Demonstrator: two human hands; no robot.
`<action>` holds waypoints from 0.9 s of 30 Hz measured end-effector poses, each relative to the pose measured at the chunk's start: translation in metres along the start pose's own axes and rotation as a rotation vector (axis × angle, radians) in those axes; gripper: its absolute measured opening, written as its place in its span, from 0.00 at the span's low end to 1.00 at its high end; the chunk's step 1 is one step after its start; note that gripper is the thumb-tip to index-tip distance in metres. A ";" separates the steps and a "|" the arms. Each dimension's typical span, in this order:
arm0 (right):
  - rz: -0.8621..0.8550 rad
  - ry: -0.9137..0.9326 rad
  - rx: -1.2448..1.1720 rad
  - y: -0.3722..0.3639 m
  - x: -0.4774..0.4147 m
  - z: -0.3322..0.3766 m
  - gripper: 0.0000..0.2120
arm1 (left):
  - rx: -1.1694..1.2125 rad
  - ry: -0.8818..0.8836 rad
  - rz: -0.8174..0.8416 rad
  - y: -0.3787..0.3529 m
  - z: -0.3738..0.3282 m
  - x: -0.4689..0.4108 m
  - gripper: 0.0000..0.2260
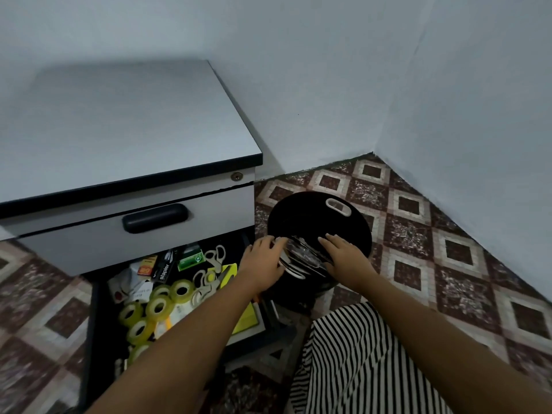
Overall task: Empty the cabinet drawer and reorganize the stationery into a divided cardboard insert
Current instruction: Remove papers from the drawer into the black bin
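A cabinet (119,130) stands on the floor (448,264), with a wall (298,85) behind it. Its lower drawer (95,312) is pulled out in front of the cabinet, toward the viewer. In the drawer, a stapler box (163,271) and scissors (215,257) lie nearest the cabinet front, the scissors to the right. Tape rolls (158,306) lie farther out from the cabinet. Right of the cabinet, just beside the drawer, sits a round board (313,219). Over the board is a bundle (301,259). The left hand (263,259) holds its cabinet side, and the right hand (343,255) rests on its far side.
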State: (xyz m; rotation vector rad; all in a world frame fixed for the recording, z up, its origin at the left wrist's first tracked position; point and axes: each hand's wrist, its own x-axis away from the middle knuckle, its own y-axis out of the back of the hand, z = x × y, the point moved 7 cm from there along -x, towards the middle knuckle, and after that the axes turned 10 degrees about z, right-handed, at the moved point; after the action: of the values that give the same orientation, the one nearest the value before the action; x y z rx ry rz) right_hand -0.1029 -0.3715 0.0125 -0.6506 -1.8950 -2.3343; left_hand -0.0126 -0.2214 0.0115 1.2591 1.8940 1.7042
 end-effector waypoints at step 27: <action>0.152 0.268 0.077 -0.097 -0.094 0.270 0.28 | 0.256 0.562 -0.116 -0.068 0.234 0.123 0.28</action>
State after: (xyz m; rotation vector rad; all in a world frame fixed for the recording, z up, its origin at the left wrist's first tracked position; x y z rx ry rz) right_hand 0.0284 -0.1121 -0.0695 -0.4318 -1.7429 -2.1224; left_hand 0.0573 0.0295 -0.0693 0.7651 2.5112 1.9405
